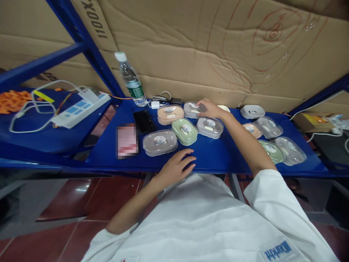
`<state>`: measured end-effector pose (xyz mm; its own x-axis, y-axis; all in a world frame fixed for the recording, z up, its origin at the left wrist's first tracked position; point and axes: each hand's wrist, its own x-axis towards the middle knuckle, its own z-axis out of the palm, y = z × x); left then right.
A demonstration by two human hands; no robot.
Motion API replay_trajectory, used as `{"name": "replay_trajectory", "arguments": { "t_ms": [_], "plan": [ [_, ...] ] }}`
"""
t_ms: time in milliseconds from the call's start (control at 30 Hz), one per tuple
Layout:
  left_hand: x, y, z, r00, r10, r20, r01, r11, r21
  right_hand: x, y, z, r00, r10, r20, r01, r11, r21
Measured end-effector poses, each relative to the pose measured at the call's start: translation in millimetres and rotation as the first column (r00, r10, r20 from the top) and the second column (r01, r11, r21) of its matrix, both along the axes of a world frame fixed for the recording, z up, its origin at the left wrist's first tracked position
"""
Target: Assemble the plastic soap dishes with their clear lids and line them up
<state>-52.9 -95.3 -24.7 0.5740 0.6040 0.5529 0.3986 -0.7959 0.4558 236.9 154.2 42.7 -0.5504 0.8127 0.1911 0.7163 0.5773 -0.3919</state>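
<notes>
My right hand (pixel 211 108) reaches to the back of the blue table, thumb and fingers closed around the right end of a grey soap box (pixel 190 110) with a clear lid. Just in front of it lies another grey soap box (pixel 209 127). My left hand (pixel 178 165) hovers at the table's front edge, fingers spread and holding nothing. Closest to that hand are a grey soap box (pixel 160 142) and a green soap box (pixel 184 131). A peach soap box (pixel 170 114) sits behind them. My right hand partly hides a cream box (pixel 224 108).
Several more soap boxes (pixel 268 127) lie at the right, partly behind my right forearm. At the left are a black phone (pixel 144 121), a pixelated pink item (pixel 127 141) and a water bottle (pixel 132 82). A power strip (pixel 80 111) lies beyond the blue post. Cardboard (pixel 177 43) stands behind.
</notes>
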Motion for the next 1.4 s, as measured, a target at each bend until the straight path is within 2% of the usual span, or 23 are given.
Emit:
{"name": "replay_trajectory", "arguments": {
  "t_ms": [100, 233, 333, 500, 600, 667, 767, 833, 900, 933, 967, 1000, 1067, 1133, 1167, 1233, 1300, 1333, 1400],
  "plan": [
    [0, 0, 0.3, 1.000, 0.003, -0.015, -0.003, 1.000, 0.009, 7, -2, 1.4, 0.998, -0.037, 0.057, 0.036, 0.999, 0.011],
    [0, 0, -0.9, 0.998, 0.010, -0.055, -0.009, 1.000, 0.018, 31, -9, 6.6, 0.959, -0.219, 0.182, 0.218, 0.976, 0.024],
    [0, 0, -2.4, 0.997, 0.013, -0.077, -0.011, 1.000, 0.026, 56, -18, 9.9, 0.910, -0.304, 0.281, 0.315, 0.949, 0.008],
    [0, 0, -3.4, 0.996, 0.008, -0.093, -0.005, 1.000, 0.026, 75, -43, 8.9, 0.852, -0.292, 0.435, 0.328, 0.945, -0.009],
    [2, 0, -2.8, 0.995, 0.006, -0.099, -0.002, 0.999, 0.032, 75, -59, 15.1, 0.806, -0.347, 0.479, 0.363, 0.930, 0.061],
    [2, -1, -1.6, 0.994, 0.011, -0.105, -0.008, 0.999, 0.031, 74, -77, 27.3, 0.785, -0.399, 0.475, 0.383, 0.914, 0.134],
    [2, -2, 0.4, 0.997, 0.019, -0.080, -0.019, 1.000, 0.004, 65, -125, 49.5, 0.827, -0.448, 0.341, 0.345, 0.882, 0.321],
    [0, -1, 0.9, 1.000, 0.014, -0.018, -0.015, 1.000, -0.010, 51, -172, 55.8, 0.896, -0.394, 0.205, 0.282, 0.862, 0.422],
    [-1, 0, 0.5, 0.999, -0.014, 0.043, 0.014, 1.000, -0.004, 30, -221, 47.8, 0.959, -0.234, 0.162, 0.158, 0.911, 0.380],
    [-2, 1, 0.3, 0.998, -0.034, 0.055, 0.034, 0.999, 0.004, 18, -242, 38.2, 0.980, -0.087, 0.178, 0.029, 0.951, 0.309],
    [-2, 2, 0.2, 0.998, -0.054, 0.043, 0.054, 0.999, 0.008, 6, -259, 26.0, 0.980, 0.038, 0.194, -0.086, 0.967, 0.242],
    [-2, 2, 0.3, 0.997, -0.074, 0.009, 0.074, 0.997, 0.008, -6, -272, 12.5, 0.972, 0.119, 0.202, -0.159, 0.968, 0.194],
    [0, 3, 1.4, 0.991, -0.095, -0.092, 0.095, 0.995, -0.002, -21, -285, -11.2, 0.966, 0.181, 0.183, -0.209, 0.966, 0.150],
    [2, 4, 3.0, 0.980, -0.088, -0.180, 0.088, 0.996, -0.008, -23, -280, -20.9, 0.973, 0.184, 0.138, -0.202, 0.970, 0.136],
    [3, 4, 3.8, 0.975, -0.082, -0.206, 0.083, 0.997, -0.006, -17, -273, -18.8, 0.979, 0.168, 0.112, -0.183, 0.974, 0.131],
    [5, 3, 5.0, 0.972, -0.074, -0.225, 0.075, 0.997, -0.004, 6, -249, -3.2, 0.995, 0.066, 0.079, -0.076, 0.988, 0.134],
    [5, 3, 5.8, 0.972, -0.076, -0.223, 0.076, 0.997, -0.008, 41, -213, 19.7, 0.979, -0.180, 0.097, 0.162, 0.972, 0.172],
    [5, 3, 6.1, 0.973, -0.075, -0.219, 0.075, 0.997, -0.009, 61, -192, 30.8, 0.940, -0.312, 0.141, 0.283, 0.940, 0.190],
    [5, 3, 6.8, 0.974, -0.070, -0.216, 0.071, 0.997, -0.005, 101, -149, 48.1, 0.817, -0.495, 0.294, 0.468, 0.869, 0.163]
  ]
}}
